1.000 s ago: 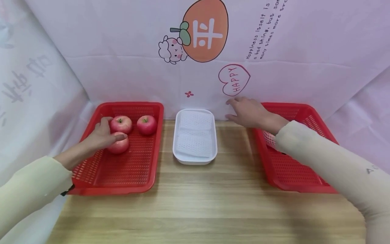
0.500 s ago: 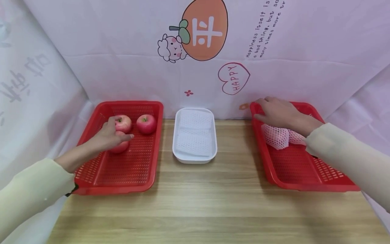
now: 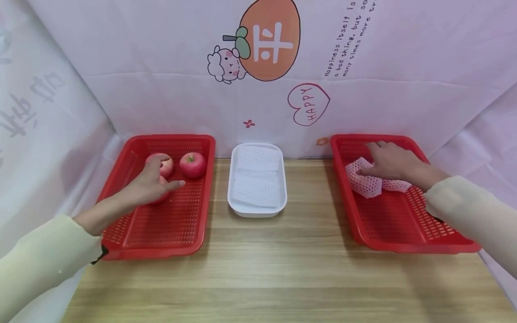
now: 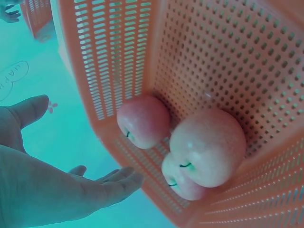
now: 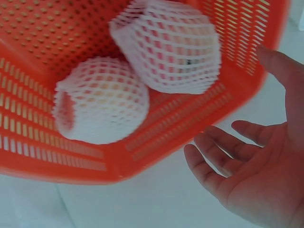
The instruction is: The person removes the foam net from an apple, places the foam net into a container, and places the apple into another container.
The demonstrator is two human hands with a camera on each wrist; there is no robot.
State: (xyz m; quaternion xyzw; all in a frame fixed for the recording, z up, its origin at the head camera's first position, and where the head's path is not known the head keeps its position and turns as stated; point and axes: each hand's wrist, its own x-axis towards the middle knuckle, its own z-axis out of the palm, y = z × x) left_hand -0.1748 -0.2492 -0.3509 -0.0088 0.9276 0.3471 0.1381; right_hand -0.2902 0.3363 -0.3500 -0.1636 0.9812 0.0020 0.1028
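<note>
In the left red basket point(image 3: 169, 233) the left hand point(image 3: 147, 188) hovers with relaxed, spread fingers over three apples point(image 3: 193, 164), while the right hand point(image 3: 389, 162), fingers straight, touches foam nets point(image 3: 363, 181) in the right basket point(image 3: 404, 233).

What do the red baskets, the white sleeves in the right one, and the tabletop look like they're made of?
Red baskets: likely rigid moulded plastic, slightly glossy, with perforated walls and floor. White sleeves: apparently soft foam netting, matte, with an open diamond mesh; the right hand rests on them. Tabletop: pale wood or a wood-look laminate, showing grain lines and a low sheen.
</note>
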